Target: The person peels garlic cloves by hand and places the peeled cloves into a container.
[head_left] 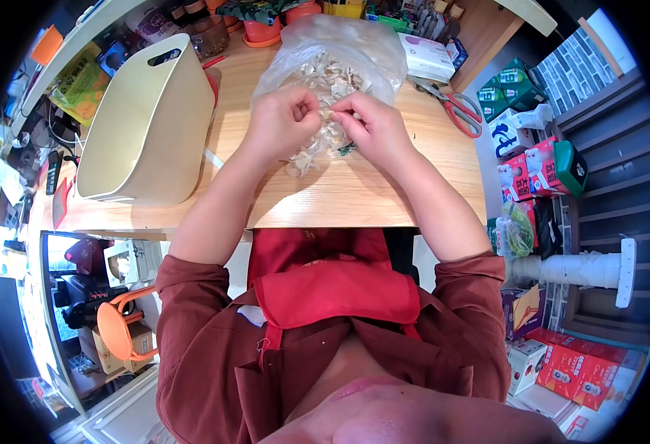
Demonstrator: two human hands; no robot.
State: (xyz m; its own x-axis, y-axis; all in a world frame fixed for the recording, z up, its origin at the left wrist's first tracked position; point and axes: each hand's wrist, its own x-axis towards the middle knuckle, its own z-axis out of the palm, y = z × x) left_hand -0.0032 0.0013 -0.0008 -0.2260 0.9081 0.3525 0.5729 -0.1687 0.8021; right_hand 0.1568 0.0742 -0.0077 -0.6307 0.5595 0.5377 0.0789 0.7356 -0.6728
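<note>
Both hands are close together over a clear plastic bag point(354, 48) spread on the wooden table point(325, 203). Pale, papery pieces that look like garlic skins point(336, 78) lie on the bag and spill toward the table's front. My left hand point(288, 122) has its fingers curled in, and whatever is between them is hidden. My right hand point(369, 126) pinches with thumb and forefinger at a small pale piece point(329, 116), which looks like a garlic clove. A small gap separates the two hands.
A tall cream bin point(147, 126) stands at the left of the table. Red-handled scissors point(460, 111) lie at the right, near a white box point(426, 58). Potted plants point(262, 29) and bottles point(436, 18) line the back. An orange stool point(116, 331) is below left.
</note>
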